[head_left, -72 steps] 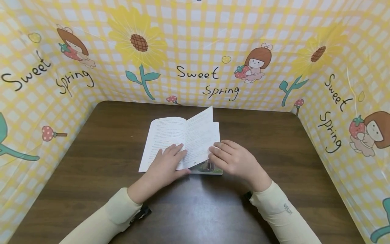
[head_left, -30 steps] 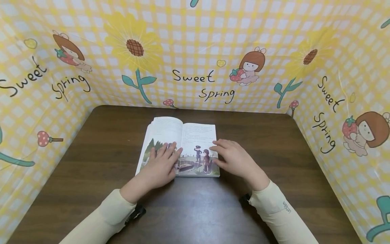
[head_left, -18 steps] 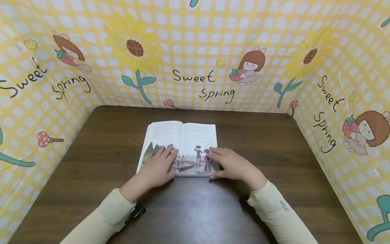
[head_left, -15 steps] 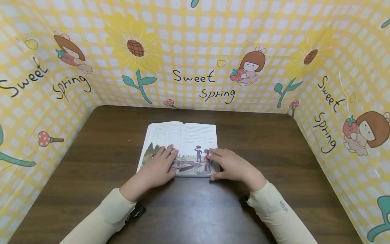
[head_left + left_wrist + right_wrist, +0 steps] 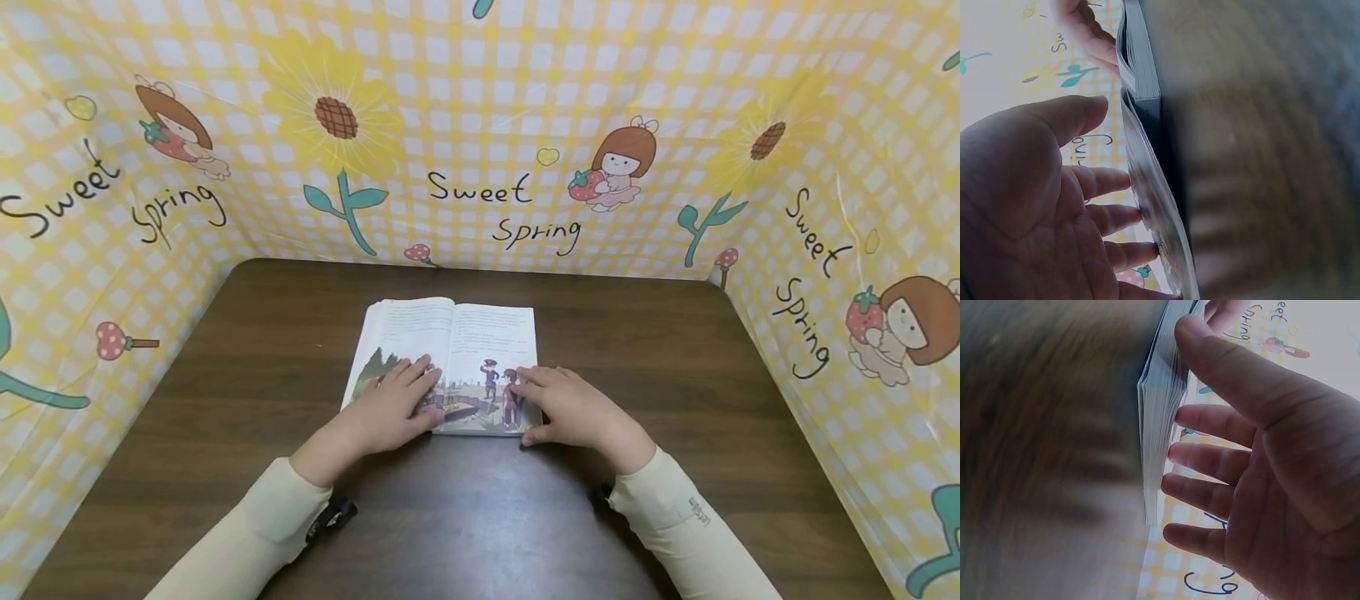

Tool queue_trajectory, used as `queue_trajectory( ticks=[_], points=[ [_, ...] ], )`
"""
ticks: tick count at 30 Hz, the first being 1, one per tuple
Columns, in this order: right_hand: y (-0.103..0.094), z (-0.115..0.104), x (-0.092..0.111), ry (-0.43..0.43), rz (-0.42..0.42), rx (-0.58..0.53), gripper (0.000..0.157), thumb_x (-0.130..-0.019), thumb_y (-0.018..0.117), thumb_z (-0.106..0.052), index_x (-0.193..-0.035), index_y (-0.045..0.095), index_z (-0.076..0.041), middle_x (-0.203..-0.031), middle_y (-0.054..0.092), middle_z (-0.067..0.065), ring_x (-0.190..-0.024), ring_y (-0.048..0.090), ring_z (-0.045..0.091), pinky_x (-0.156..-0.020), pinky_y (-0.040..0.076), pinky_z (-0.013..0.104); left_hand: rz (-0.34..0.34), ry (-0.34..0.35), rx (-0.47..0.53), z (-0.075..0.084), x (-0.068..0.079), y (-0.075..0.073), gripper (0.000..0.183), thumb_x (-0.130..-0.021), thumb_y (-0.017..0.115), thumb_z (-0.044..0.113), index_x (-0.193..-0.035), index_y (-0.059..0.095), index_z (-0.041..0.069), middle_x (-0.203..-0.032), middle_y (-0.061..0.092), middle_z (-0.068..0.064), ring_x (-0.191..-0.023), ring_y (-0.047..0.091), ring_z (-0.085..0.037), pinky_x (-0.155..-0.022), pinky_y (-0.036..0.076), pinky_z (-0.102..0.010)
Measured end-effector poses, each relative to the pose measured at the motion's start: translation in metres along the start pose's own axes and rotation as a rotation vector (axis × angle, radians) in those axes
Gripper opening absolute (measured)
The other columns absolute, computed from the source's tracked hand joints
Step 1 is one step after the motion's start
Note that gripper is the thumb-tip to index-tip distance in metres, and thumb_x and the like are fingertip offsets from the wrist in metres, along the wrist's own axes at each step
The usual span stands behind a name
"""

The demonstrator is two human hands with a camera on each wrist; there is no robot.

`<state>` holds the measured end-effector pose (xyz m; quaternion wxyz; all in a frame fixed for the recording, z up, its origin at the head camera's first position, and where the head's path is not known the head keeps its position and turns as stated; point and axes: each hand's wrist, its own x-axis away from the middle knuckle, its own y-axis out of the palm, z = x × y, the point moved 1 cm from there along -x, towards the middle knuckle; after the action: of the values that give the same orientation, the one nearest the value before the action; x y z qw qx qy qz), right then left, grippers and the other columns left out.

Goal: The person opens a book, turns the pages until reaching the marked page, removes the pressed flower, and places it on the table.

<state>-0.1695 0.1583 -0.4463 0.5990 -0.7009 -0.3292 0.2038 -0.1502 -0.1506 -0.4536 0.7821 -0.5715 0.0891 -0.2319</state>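
An open paperback book [image 5: 487,333] lies on the table, with printed text above a colour picture that spans both pages. My left hand [image 5: 386,408] rests on the lower part of the left page, its fingers spread and covering some of the picture. In the left wrist view, the fingertips [image 5: 1119,219] of that hand touch the page surface. At the right page's outer edge is my right hand [image 5: 577,408], fingers extended over the margin and thumb by the lower corner. The right wrist view shows its fingers [image 5: 1207,459] beside the thick page block [image 5: 1163,419].
The dark brown wooden table [image 5: 480,517] carries the book near its middle. A yellow checked cloth [image 5: 465,100] printed with flowers and cartoon figures stands round the back and both sides. Each sleeve has a black strap [image 5: 330,521] under the wrist.
A lifted right-hand page has been turned over to the left, uncovering the picture spread. The left page has settled flatter. My right hand has moved slightly down along the book's edge.
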Motion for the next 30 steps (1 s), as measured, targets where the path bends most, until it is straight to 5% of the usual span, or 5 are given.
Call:
queue_trajectory(
  ticks=[10, 16, 22, 30],
  points=[
    [-0.003, 0.0, 0.001, 0.01, -0.013, -0.025, 0.077, -0.086, 0.079, -0.052, -0.148, 0.056, -0.013, -0.159, 0.046, 0.013, -0.147, 0.042, 0.033, -0.119, 0.033, 0.055, 0.021, 0.01, -0.018, 0.0, 0.0, -0.001, 0.077, -0.1, 0.057, 0.057, -0.159, 0.038, 0.012, -0.169, 0.024, -0.014, -0.154, 0.022, -0.045, -0.107, 0.028, -0.079],
    [-0.007, 0.003, 0.002, -0.08, 0.007, -0.003, 0.049, -0.092, 0.076, -0.04, -0.134, 0.069, -0.015, -0.149, 0.056, 0.012, -0.14, 0.051, 0.03, -0.115, 0.038, 0.056, 0.058, -0.009, -0.055, 0.007, 0.001, -0.002, 0.075, -0.099, 0.059, 0.056, -0.157, 0.042, 0.013, -0.168, 0.026, -0.016, -0.153, 0.024, -0.045, -0.106, 0.03, -0.079],
    [-0.012, 0.003, 0.001, -0.28, 0.105, 0.085, 0.008, -0.09, 0.078, -0.014, -0.096, 0.079, -0.018, -0.11, 0.074, -0.001, -0.101, 0.068, 0.015, -0.091, 0.054, 0.039, 0.106, -0.033, -0.086, 0.014, 0.002, -0.003, 0.073, -0.097, 0.064, 0.054, -0.155, 0.047, 0.014, -0.168, 0.026, -0.017, -0.153, 0.024, -0.045, -0.106, 0.027, -0.081],
    [-0.019, -0.002, 0.005, -0.256, 0.226, 0.161, 0.019, -0.093, 0.066, -0.005, -0.089, 0.073, -0.021, -0.073, 0.067, -0.012, -0.06, 0.054, 0.008, -0.064, 0.05, 0.029, 0.137, -0.005, -0.105, 0.021, 0.0, 0.001, 0.069, -0.096, 0.065, 0.055, -0.152, 0.051, 0.017, -0.168, 0.028, -0.014, -0.155, 0.023, -0.041, -0.111, 0.024, -0.077]
  ],
)
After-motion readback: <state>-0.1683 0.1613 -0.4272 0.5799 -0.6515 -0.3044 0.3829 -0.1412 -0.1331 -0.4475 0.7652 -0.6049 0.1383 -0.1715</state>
